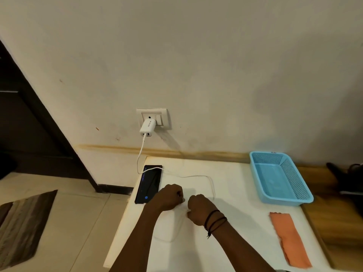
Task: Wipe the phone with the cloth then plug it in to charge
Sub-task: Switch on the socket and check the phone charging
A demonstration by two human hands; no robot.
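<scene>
The phone (pixel 148 184) is a slim black slab with a glossy glass face, lying flat at the left edge of the white counter (pixel 235 222). Its screen is dark but for a small blue dot near the close end and a faint blue strip along its left side. A thin white cable (pixel 140 154) crosses the phone's far end, runs up to a white plastic charger (pixel 147 127) seated in the wall socket (pixel 152 117) above the phone, and loops away over the counter to the phone's right. Just right of the phone's near end, the left hand (pixel 170 197) and the right hand (pixel 200 210) are both curled closed, knuckles up; they seem to pinch the cable between them, though white on white hides it. Well to the phone's right lies the cloth (pixel 289 240), a soft orange strip with ragged edges, and beyond that a light blue plastic mesh basket (pixel 294 173).
</scene>
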